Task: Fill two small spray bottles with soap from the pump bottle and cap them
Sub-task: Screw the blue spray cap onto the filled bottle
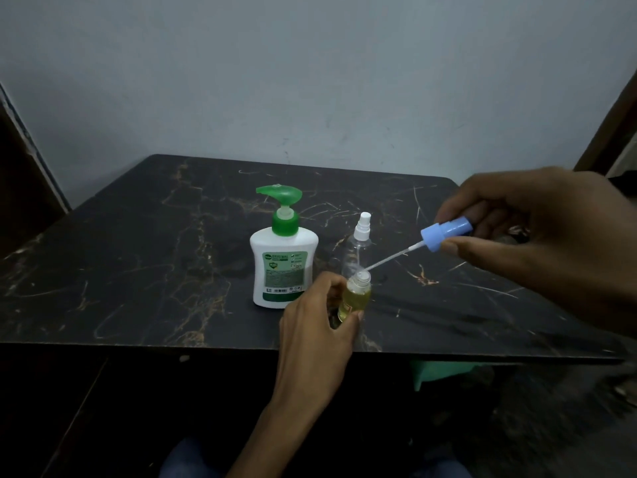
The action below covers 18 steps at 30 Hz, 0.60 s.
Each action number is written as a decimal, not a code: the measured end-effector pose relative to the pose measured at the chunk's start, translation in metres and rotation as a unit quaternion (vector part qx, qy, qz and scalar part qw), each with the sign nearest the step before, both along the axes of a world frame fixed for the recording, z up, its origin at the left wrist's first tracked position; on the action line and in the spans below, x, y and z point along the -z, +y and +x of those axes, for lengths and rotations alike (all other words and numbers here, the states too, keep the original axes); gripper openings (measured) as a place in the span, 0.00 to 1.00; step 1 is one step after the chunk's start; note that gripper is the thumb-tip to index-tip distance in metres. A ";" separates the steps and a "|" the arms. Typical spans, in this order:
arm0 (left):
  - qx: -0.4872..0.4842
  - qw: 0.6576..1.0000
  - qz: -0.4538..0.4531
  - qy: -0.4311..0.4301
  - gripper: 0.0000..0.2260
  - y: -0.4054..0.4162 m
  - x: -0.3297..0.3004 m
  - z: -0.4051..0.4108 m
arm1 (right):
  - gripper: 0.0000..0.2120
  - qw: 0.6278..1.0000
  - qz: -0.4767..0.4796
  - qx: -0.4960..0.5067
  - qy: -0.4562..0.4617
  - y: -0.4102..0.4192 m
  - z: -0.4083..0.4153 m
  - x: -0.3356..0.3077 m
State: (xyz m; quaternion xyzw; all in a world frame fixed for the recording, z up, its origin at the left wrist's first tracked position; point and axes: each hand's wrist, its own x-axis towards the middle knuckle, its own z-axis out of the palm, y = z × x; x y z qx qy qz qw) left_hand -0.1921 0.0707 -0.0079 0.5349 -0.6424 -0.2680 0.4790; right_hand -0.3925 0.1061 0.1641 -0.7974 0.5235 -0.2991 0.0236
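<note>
Spray bottle (355, 298) number one, small and holding yellow liquid, stood near the front edge of the table (138, 270), gripped by the left hand (320, 326). The fingers (336, 284) of that hand curled round its far side and the thumb pressed its near side low down, so the lower body was hidden while the shoulder and the open neck showed above the grip. Its long axis was close to upright, leaning slightly to the right at the top, with the mouth facing up.

A blue spray cap (446, 233) was pinched in the right hand (551, 243), above and to the right of the bottle. The thumb lay against the cap's lower side and the curled fingers closed over its upper side. The cap lay nearly on its side, its collar toward the left, and its thin white dip tube (389, 257) ran down and to the left, the tip right at the bottle's open mouth; whether the tip had entered the neck could not be told.

Just behind the held bottle stood a second spray bottle (358, 246), clear, upright, with a white spray cap on it and no hand touching it. To its left the white pump bottle (284, 263) with a green pump head stood upright on the table, its spout pointing left, just beside the left hand's knuckles.
</note>
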 end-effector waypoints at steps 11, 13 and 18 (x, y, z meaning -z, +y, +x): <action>-0.004 1.000 -0.004 0.012 0.13 -0.005 0.007 0.001 | 0.06 0.997 0.006 0.029 0.075 -0.018 0.015 0.009; -0.001 1.000 -0.007 0.013 0.13 -0.006 0.008 0.001 | 0.06 0.995 0.019 0.022 0.091 -0.023 0.020 0.011; 0.002 1.000 -0.012 0.015 0.14 -0.008 0.009 0.001 | 0.05 0.987 0.040 0.003 0.158 -0.042 0.039 0.022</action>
